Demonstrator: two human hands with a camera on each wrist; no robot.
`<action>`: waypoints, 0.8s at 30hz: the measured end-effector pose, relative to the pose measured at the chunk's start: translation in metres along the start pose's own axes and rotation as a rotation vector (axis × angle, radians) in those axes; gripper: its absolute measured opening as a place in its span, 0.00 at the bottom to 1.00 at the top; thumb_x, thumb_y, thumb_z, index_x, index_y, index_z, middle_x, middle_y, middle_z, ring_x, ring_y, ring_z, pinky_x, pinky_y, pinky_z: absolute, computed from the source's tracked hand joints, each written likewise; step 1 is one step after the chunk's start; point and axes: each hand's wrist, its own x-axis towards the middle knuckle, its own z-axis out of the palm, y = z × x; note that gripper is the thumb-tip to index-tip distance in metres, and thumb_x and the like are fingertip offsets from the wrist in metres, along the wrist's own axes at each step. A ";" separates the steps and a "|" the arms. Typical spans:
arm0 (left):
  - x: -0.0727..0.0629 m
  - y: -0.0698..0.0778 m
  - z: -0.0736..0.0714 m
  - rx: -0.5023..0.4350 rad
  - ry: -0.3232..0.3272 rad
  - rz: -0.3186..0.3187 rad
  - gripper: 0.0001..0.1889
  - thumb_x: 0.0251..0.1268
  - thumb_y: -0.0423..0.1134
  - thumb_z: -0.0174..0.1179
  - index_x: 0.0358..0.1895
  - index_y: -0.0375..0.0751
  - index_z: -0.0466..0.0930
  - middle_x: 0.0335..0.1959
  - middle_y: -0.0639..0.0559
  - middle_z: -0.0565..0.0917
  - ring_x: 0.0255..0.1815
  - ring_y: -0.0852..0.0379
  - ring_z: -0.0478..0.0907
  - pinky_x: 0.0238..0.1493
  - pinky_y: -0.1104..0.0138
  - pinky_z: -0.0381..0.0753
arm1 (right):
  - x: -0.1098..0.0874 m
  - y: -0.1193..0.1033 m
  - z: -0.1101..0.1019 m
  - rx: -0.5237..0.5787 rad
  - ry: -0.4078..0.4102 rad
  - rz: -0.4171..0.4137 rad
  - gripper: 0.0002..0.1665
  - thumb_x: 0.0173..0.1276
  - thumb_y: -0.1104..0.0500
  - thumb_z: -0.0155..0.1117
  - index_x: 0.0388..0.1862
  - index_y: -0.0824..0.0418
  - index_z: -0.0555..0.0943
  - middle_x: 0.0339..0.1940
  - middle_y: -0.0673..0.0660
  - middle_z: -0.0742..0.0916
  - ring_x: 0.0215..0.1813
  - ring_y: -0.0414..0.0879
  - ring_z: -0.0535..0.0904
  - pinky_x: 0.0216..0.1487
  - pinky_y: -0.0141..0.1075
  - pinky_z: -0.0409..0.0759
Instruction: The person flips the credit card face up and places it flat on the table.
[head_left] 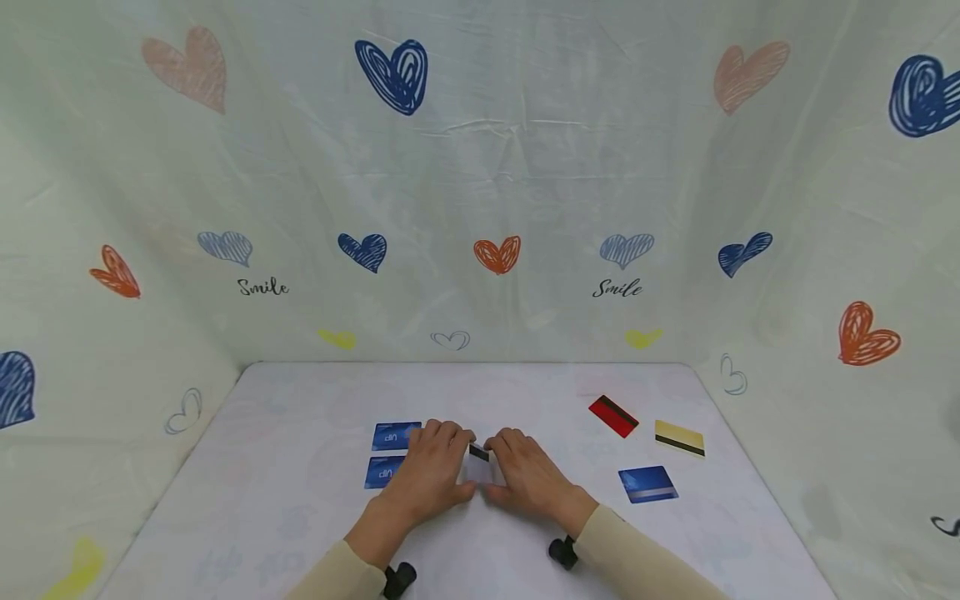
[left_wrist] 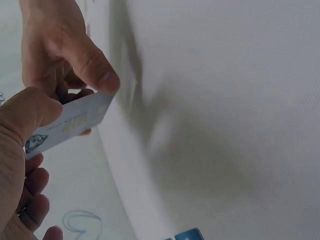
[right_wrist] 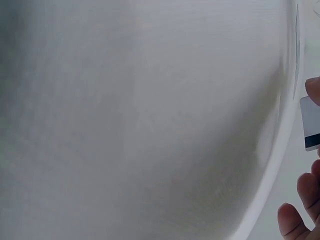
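A white card with gold VIP lettering and a diamond picture is pinched at one end by the left hand, its thumb on the printed face. At the opposite end, the right hand pinches the same card, thumb near the corner. The card's black stripe shows between the hands in the head view. In the right wrist view, part of the card and some fingertips appear at the right edge. Beside the left hand lie two blue cards, an upper one and a lower one, partly covered by that hand.
On the right of the white table lie a red card, a yellow card and another blue card, spaced apart. A white curtain printed with hearts hangs behind and at both sides of the table.
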 end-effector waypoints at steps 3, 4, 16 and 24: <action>0.001 0.001 -0.001 -0.010 0.010 0.011 0.37 0.57 0.56 0.78 0.65 0.44 0.76 0.57 0.50 0.80 0.59 0.49 0.71 0.58 0.52 0.74 | 0.000 -0.001 0.001 0.035 0.034 -0.004 0.32 0.65 0.43 0.78 0.59 0.59 0.78 0.49 0.50 0.81 0.49 0.42 0.76 0.54 0.38 0.81; 0.001 0.000 0.000 -0.007 0.016 0.013 0.37 0.57 0.56 0.79 0.66 0.44 0.75 0.57 0.50 0.80 0.59 0.49 0.71 0.58 0.52 0.74 | 0.001 -0.001 0.001 0.045 0.046 -0.005 0.32 0.65 0.44 0.78 0.59 0.60 0.78 0.49 0.50 0.81 0.49 0.42 0.76 0.55 0.38 0.81; 0.000 -0.007 0.007 -0.011 0.005 0.022 0.36 0.57 0.54 0.80 0.65 0.43 0.78 0.56 0.50 0.80 0.60 0.49 0.72 0.61 0.50 0.77 | 0.002 -0.006 -0.001 0.177 0.109 -0.035 0.33 0.64 0.51 0.81 0.61 0.59 0.76 0.53 0.53 0.83 0.54 0.43 0.80 0.58 0.38 0.83; 0.001 -0.006 0.004 -0.075 -0.042 0.000 0.32 0.60 0.52 0.79 0.66 0.46 0.79 0.59 0.51 0.79 0.63 0.49 0.71 0.69 0.46 0.75 | 0.002 -0.008 -0.004 0.231 0.115 -0.068 0.33 0.64 0.53 0.81 0.63 0.60 0.76 0.57 0.53 0.83 0.56 0.45 0.80 0.59 0.38 0.83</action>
